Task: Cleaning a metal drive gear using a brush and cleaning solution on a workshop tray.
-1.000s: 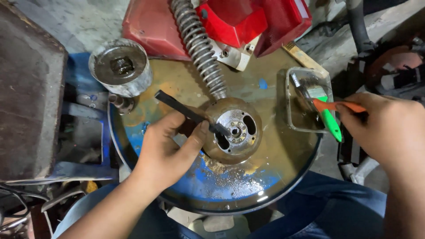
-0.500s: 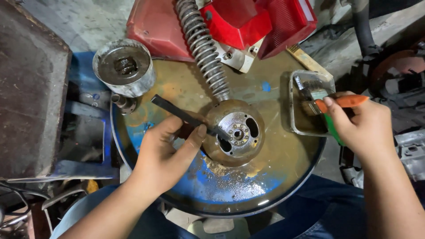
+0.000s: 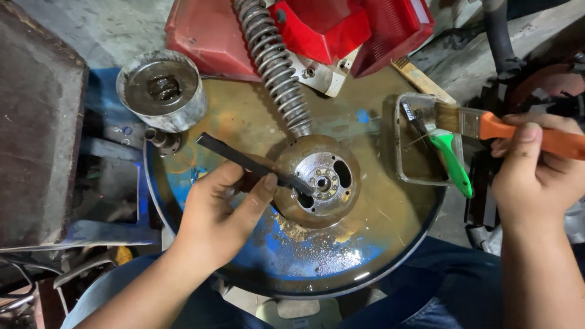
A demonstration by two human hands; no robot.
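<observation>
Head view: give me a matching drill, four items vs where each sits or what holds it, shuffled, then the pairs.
Items
1. orange-handled brush
2. flat dark bar
3. green-handled tool
4. grey metal cup

Places
A. lying in the clear tray
B. in the left hand
C. at the drum top's upper-left edge
D. in the right hand

Pairs: 1-D, 2-B, 3-A, 4-C

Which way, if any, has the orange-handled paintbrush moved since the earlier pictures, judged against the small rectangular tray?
Yes. The right hand has lifted the orange-handled paintbrush up and out of the small rectangular tray, where it lay beside the green-handled brush.
</observation>
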